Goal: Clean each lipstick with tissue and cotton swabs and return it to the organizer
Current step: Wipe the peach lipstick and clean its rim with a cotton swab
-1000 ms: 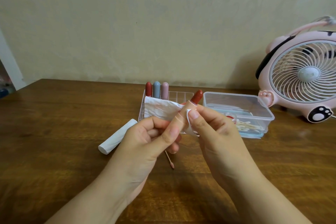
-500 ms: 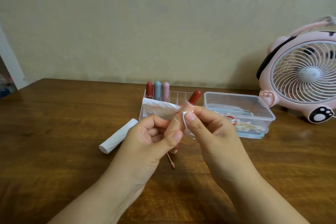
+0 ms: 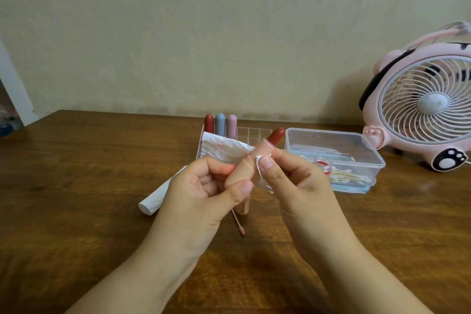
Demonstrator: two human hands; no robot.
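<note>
Open lipstick [image 3: 257, 158] held mid-air over table [image 3: 76, 186], red bullet tilted far-right so barrel is exposed; left hand [image 3: 204, 194] curls round base, right hand [image 3: 288, 178] pinches tissue [image 3: 224, 149] against it to wipe; organizer [image 3: 249, 132] just behind

**What we cannot make out**

We see the fan [image 3: 430, 107] cut off at the right edge. Our left hand [image 3: 201, 199] hides the white roll's [image 3: 153, 201] far end, and the tissue [image 3: 224, 150] screens the organizer's [image 3: 251, 134] front.
</note>
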